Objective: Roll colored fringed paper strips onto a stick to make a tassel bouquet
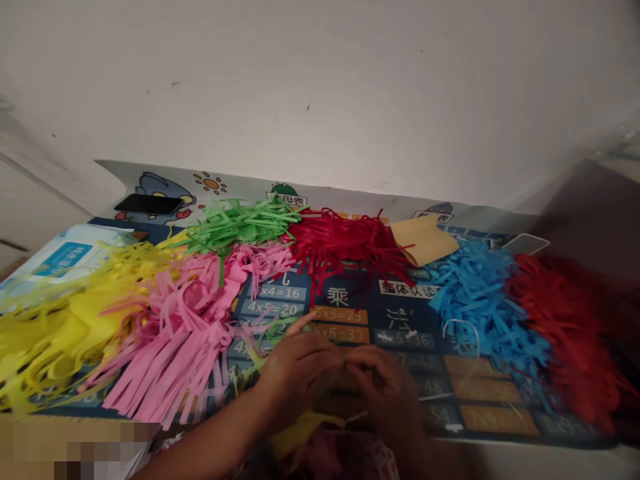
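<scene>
Both hands meet low in the middle of the view, over the dark printed mat [400, 363]. My left hand [303, 367] has its fingers curled, with one finger raised, and its fingertips come close to those of my right hand [383, 380], which are pinched together. Whatever lies between the fingertips is too small and dim to make out. Beneath the hands hangs a yellow strip [305, 430], partly hidden by my left hand. Pink fringed strips [185, 327] lie left of my left hand, and blue strips [485, 300] lie to the right of my right hand.
Yellow strips [95, 300] spread at the far left beside a white and blue packet [65, 260]. Green [245, 223] and dark red strips [345, 243] lie at the back, near a tan piece [425, 240]. Red strips [570, 340] lie right; a black phone [150, 205] rests back left.
</scene>
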`<move>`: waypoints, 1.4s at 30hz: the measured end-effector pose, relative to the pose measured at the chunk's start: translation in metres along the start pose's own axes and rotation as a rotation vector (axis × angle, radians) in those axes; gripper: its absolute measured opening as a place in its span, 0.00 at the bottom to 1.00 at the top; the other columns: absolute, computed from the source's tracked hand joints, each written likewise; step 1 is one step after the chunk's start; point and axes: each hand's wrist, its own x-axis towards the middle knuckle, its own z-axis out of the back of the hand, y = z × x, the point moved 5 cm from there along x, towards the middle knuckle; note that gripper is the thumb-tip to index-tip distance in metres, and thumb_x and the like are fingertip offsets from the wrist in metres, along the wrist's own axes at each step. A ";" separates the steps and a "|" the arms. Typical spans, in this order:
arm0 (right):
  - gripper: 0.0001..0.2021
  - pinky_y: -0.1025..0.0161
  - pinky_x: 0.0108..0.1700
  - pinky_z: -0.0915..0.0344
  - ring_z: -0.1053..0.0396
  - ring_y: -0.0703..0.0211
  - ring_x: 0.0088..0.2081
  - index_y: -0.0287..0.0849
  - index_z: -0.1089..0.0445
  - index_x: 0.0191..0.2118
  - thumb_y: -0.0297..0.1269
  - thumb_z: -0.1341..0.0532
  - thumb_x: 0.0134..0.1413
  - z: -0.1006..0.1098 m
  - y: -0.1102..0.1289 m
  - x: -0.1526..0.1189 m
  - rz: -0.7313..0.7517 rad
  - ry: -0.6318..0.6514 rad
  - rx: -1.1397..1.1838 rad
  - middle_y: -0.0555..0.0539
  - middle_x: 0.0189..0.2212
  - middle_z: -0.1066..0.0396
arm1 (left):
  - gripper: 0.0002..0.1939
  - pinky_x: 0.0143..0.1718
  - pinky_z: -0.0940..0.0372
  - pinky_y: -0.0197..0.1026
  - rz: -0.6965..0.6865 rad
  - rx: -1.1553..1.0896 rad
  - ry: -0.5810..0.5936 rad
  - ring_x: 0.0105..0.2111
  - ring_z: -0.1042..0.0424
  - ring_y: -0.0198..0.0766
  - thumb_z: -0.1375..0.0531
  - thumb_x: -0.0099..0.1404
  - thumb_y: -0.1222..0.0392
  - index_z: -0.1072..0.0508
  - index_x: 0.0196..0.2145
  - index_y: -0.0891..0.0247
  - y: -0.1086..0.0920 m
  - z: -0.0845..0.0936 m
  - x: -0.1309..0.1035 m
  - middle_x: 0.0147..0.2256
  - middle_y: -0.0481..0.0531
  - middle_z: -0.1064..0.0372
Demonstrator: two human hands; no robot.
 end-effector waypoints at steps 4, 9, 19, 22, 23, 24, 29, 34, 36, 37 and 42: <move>0.06 0.71 0.35 0.34 0.28 0.64 0.32 0.45 0.27 0.32 0.26 0.38 0.54 0.002 0.001 0.003 0.005 -0.006 0.037 0.53 0.29 0.26 | 0.06 0.56 0.37 0.47 0.024 0.023 0.027 0.32 0.24 0.34 0.42 0.64 0.68 0.26 0.34 0.60 0.000 -0.001 0.001 0.32 0.48 0.22; 0.06 0.70 0.35 0.35 0.29 0.63 0.31 0.44 0.28 0.31 0.25 0.39 0.53 0.001 0.001 0.003 -0.005 -0.031 0.015 0.52 0.28 0.26 | 0.07 0.45 0.31 0.39 0.055 0.019 0.085 0.33 0.24 0.34 0.43 0.65 0.68 0.27 0.35 0.60 0.004 -0.011 0.003 0.33 0.49 0.22; 0.08 0.58 0.44 0.36 0.31 0.54 0.41 0.46 0.25 0.40 0.37 0.41 0.61 0.100 -0.055 0.007 0.007 -0.164 -0.541 0.45 0.36 0.27 | 0.06 0.30 0.31 0.28 0.099 -0.022 0.222 0.28 0.24 0.33 0.41 0.65 0.59 0.23 0.35 0.55 0.013 -0.002 0.000 0.31 0.47 0.24; 0.10 0.57 0.44 0.40 0.33 0.51 0.42 0.48 0.23 0.41 0.33 0.42 0.60 0.162 -0.097 0.025 -0.105 -0.073 -1.004 0.44 0.40 0.28 | 0.05 0.29 0.31 0.25 0.210 -0.161 0.228 0.27 0.23 0.32 0.39 0.64 0.56 0.21 0.35 0.53 0.015 0.005 0.004 0.30 0.46 0.22; 0.10 0.57 0.43 0.42 0.34 0.50 0.42 0.47 0.23 0.42 0.32 0.41 0.59 0.173 -0.108 0.031 -0.120 -0.035 -1.059 0.43 0.40 0.28 | 0.06 0.28 0.31 0.25 0.248 -0.193 0.201 0.27 0.23 0.33 0.38 0.63 0.55 0.21 0.34 0.54 0.015 0.004 0.005 0.29 0.46 0.22; 0.10 0.57 0.42 0.43 0.34 0.50 0.43 0.47 0.23 0.41 0.30 0.40 0.57 0.180 -0.118 0.037 -0.129 0.000 -1.084 0.43 0.40 0.28 | 0.06 0.28 0.31 0.25 0.278 -0.221 0.174 0.26 0.23 0.33 0.38 0.62 0.54 0.20 0.32 0.54 0.014 0.002 0.006 0.28 0.46 0.22; 0.07 0.60 0.41 0.43 0.32 0.53 0.40 0.45 0.23 0.30 0.30 0.38 0.54 0.191 -0.134 0.047 -0.110 0.000 -0.995 0.45 0.33 0.27 | 0.07 0.30 0.29 0.29 0.500 -0.230 0.102 0.27 0.22 0.37 0.36 0.58 0.51 0.19 0.30 0.53 0.021 -0.010 0.002 0.28 0.47 0.21; 0.14 0.59 0.39 0.35 0.28 0.53 0.37 0.42 0.25 0.34 0.41 0.46 0.61 0.209 -0.110 0.027 -0.109 -0.245 -0.816 0.43 0.36 0.25 | 0.14 0.34 0.28 0.35 0.841 -0.406 0.051 0.33 0.22 0.42 0.33 0.52 0.46 0.19 0.32 0.57 0.040 -0.010 -0.015 0.32 0.51 0.20; 0.16 0.61 0.33 0.34 0.28 0.54 0.31 0.41 0.27 0.36 0.44 0.48 0.63 0.191 -0.089 0.015 -0.147 -0.343 -0.702 0.44 0.31 0.25 | 0.16 0.32 0.28 0.35 1.010 -0.613 -0.010 0.31 0.23 0.40 0.31 0.49 0.46 0.20 0.31 0.60 0.042 -0.019 -0.023 0.30 0.51 0.21; 0.15 0.63 0.29 0.35 0.29 0.56 0.27 0.41 0.28 0.37 0.44 0.48 0.63 0.174 -0.077 0.010 -0.171 -0.356 -0.622 0.47 0.26 0.26 | 0.17 0.29 0.29 0.34 1.097 -0.741 -0.044 0.28 0.23 0.39 0.29 0.48 0.47 0.22 0.31 0.61 0.041 -0.026 -0.026 0.28 0.51 0.22; 0.09 0.67 0.26 0.39 0.34 0.61 0.24 0.44 0.28 0.27 0.39 0.40 0.56 0.063 -0.019 -0.004 -0.191 -0.164 -0.109 0.52 0.22 0.30 | 0.23 0.23 0.33 0.32 1.316 -1.199 -0.181 0.20 0.28 0.34 0.24 0.39 0.55 0.27 0.29 0.64 0.033 -0.051 -0.032 0.22 0.48 0.25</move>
